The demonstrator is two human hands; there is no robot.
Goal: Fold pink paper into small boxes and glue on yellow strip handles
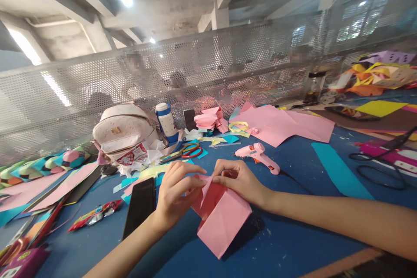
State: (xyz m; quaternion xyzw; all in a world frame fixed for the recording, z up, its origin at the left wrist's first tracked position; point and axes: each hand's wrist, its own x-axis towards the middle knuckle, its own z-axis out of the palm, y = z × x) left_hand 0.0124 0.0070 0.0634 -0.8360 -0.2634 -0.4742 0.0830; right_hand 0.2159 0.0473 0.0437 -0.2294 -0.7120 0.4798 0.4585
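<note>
A pink folded paper box [224, 223], partly open at the top, is held above the blue table in front of me. My left hand [179, 191] grips its upper left edge between thumb and fingers. On the far edge, my right hand [239, 180] pinches the paper with thumb and index finger. A pointed pink flap stands up between the two hands. Just beyond my right hand lies a pink glue gun [259, 156] with a black cord. To the left of my left hand rests a dark phone [140, 206].
A pale backpack [125, 128], a white-and-blue bottle [167, 121] and scissors [190, 150] lie toward the back. Large pink paper [283, 122] and a blue strip [340, 169] are on the right. A snack wrapper [94, 216] lies left. Behind the perforated metal screen [65, 100] are people.
</note>
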